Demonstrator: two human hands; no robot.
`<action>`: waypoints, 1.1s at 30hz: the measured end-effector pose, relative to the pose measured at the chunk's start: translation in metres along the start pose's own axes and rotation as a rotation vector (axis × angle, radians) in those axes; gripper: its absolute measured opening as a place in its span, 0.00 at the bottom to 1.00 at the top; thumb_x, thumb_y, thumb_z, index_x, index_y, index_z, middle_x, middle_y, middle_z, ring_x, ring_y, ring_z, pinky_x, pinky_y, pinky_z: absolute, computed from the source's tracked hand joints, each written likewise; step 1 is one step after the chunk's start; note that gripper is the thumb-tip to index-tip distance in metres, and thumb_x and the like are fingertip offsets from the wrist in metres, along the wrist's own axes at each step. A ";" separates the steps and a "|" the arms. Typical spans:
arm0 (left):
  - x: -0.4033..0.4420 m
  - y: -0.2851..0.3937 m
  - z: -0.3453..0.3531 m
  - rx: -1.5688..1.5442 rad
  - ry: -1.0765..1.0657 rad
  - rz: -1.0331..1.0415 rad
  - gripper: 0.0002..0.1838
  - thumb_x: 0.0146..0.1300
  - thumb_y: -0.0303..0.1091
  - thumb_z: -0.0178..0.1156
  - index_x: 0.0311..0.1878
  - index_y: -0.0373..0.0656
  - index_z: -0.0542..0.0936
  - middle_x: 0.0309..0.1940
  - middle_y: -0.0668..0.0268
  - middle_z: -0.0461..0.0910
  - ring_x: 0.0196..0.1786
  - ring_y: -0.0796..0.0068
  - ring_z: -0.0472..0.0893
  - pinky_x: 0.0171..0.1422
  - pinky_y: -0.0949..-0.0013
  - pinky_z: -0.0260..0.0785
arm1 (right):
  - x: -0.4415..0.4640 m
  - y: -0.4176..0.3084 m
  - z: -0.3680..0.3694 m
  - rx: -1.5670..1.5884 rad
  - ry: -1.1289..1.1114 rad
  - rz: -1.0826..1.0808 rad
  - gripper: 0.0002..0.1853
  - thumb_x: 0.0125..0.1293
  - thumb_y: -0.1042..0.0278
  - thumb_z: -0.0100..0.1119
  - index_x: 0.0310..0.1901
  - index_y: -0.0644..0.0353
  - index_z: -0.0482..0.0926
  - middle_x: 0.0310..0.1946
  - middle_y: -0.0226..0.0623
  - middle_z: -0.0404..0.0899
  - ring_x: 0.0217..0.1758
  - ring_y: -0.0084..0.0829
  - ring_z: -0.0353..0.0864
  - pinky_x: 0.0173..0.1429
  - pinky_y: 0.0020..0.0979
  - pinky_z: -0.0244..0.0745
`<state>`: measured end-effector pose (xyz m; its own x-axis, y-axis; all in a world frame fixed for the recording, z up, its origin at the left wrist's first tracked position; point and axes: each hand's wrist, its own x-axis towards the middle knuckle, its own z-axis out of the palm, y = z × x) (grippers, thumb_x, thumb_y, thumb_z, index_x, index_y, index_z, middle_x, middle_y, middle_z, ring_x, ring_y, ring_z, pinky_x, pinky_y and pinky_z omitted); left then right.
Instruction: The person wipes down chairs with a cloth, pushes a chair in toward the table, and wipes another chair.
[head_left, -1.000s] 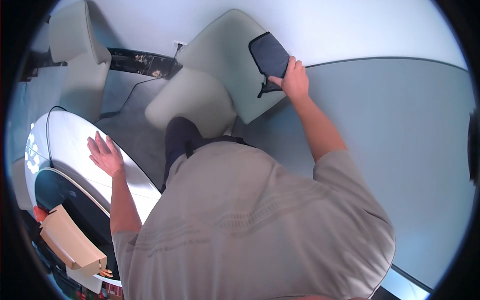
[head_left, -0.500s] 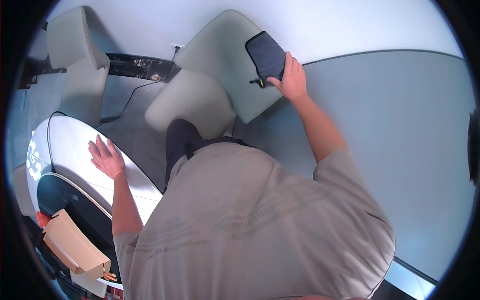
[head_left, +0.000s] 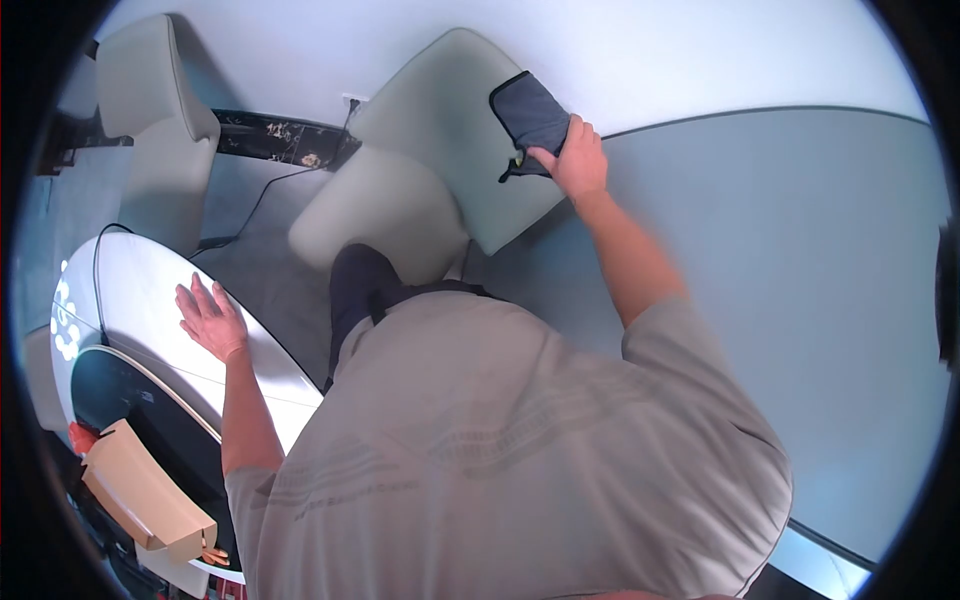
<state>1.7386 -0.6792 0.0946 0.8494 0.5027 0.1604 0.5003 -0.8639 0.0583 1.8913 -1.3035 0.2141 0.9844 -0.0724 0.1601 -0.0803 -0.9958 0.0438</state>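
A dark grey cloth with black edging [head_left: 530, 112] is held in my right hand [head_left: 580, 160], thumb on one side and fingers on the other. It is in front of the upper part of a pale green-grey chair [head_left: 430, 110]; whether the two touch I cannot tell. A black loop or strap hangs at its lower end, beside a small yellow-green spot. On the left, my left hand [head_left: 212, 320] rests on the white round table [head_left: 150, 265] with its fingers spread and nothing in it.
A cardboard box [head_left: 145, 490] sits over the dark round centre [head_left: 150, 400] of the table, near a red item [head_left: 82, 437]. Another chair [head_left: 160, 130] stands at the upper left. A black cable [head_left: 262, 195] crosses the floor. A large grey-blue surface [head_left: 790, 270] lies at the right.
My right hand has shifted slightly left and down with the cloth, whose lower end and strap have swung and folded differently. My left hand remains on the table.
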 end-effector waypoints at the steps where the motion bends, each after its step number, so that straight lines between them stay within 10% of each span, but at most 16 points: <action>1: 0.000 0.001 -0.002 -0.022 0.000 -0.001 0.28 0.80 0.59 0.46 0.79 0.65 0.69 0.84 0.60 0.57 0.86 0.60 0.53 0.88 0.46 0.39 | -0.002 -0.002 0.001 -0.010 0.138 -0.055 0.44 0.59 0.25 0.68 0.51 0.66 0.74 0.42 0.52 0.84 0.48 0.54 0.86 0.53 0.50 0.81; 7: 0.000 0.001 -0.003 -0.009 -0.011 0.003 0.28 0.80 0.59 0.46 0.79 0.66 0.69 0.84 0.60 0.57 0.86 0.60 0.53 0.88 0.46 0.39 | 0.033 -0.003 -0.017 0.012 -0.340 0.183 0.44 0.59 0.26 0.68 0.54 0.66 0.73 0.44 0.51 0.83 0.49 0.54 0.86 0.58 0.48 0.79; 13: -0.001 -0.001 -0.003 -0.024 -0.008 0.003 0.28 0.80 0.60 0.45 0.79 0.65 0.69 0.84 0.60 0.57 0.86 0.60 0.53 0.88 0.46 0.40 | 0.003 0.003 -0.001 -0.003 0.034 -0.036 0.46 0.61 0.20 0.60 0.53 0.66 0.75 0.48 0.54 0.84 0.53 0.52 0.86 0.57 0.48 0.80; 23: -0.002 -0.002 -0.003 -0.040 -0.009 0.011 0.29 0.80 0.60 0.45 0.79 0.64 0.69 0.84 0.59 0.57 0.86 0.59 0.53 0.88 0.44 0.40 | 0.027 -0.004 -0.012 -0.027 -0.289 0.146 0.44 0.60 0.22 0.64 0.49 0.66 0.75 0.44 0.52 0.84 0.48 0.52 0.87 0.53 0.49 0.82; 33: -0.001 -0.002 -0.002 -0.025 -0.013 0.005 0.30 0.80 0.61 0.45 0.79 0.63 0.70 0.84 0.59 0.57 0.86 0.59 0.53 0.88 0.45 0.40 | -0.028 0.011 -0.011 0.079 0.104 -0.149 0.52 0.49 0.44 0.83 0.69 0.65 0.67 0.53 0.49 0.79 0.58 0.49 0.80 0.62 0.46 0.77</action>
<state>1.7358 -0.6778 0.0964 0.8541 0.4984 0.1485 0.4917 -0.8669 0.0818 1.8614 -1.3113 0.2212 0.9626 0.0787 0.2593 0.0820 -0.9966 -0.0019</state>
